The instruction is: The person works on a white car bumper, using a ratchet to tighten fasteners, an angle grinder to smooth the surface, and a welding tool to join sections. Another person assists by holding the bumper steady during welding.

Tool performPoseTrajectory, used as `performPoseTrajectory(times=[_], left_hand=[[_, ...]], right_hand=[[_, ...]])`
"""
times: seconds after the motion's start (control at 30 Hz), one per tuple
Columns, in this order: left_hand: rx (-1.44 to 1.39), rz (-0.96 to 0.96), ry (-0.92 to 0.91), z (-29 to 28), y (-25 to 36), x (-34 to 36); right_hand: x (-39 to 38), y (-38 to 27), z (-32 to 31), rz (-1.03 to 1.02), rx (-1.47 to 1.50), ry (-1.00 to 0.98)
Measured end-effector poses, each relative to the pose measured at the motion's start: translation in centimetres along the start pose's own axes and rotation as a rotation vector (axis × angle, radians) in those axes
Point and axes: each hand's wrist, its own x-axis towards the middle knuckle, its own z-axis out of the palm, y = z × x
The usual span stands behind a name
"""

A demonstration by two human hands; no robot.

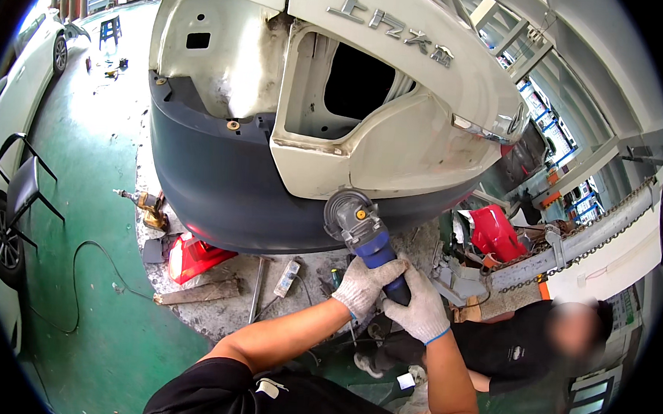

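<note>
An angle grinder (pixel 365 233) with a blue and dark body and a round disc guard is held out in front of me. Wrapped round its body is my left hand (pixel 366 284), in a white knit glove. My right hand (pixel 419 304), gloved the same way, closes on the rear end of the handle. The grinder's head overlaps the lower edge of a white car tailgate (pixel 417 148) and the dark grey bumper (pixel 231 183); whether the disc touches them I cannot tell. An opening in the tailgate shows bare, stained metal round it.
On the platform (pixel 222 299) lie a yellow cordless drill (pixel 151 211), a red tail light (pixel 196 260), a wood block (pixel 198 292) and a hammer (pixel 258 289). A co-worker in black (pixel 515 344) is at my right, near a chained metal beam (pixel 554 256). A black chair (pixel 25 187) stands left.
</note>
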Motion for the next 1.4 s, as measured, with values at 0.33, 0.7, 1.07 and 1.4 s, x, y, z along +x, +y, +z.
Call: performPoseTrajectory(times=[0.33,0.7,1.07,1.4], left_hand=[[-0.036,0.017,0.018,0.7,0.0,-0.1],[-0.021,-0.006,-0.011,1.5,1.5,-0.3],[-0.036,-0.02,-0.001,1.6,1.5,-0.1],[0.027,0.056,0.024,1.0,1.6,-0.6]], right_hand=[[0.1,0.2,-0.5,0.027,-0.002,-0.031],[0.1,-0.1,-1.2,-0.008,0.078,0.034],[0.4,-1.1,-1.9,0.107,0.068,-0.021],[0.2,-1.0,-1.2,0.02,0.086,0.005]])
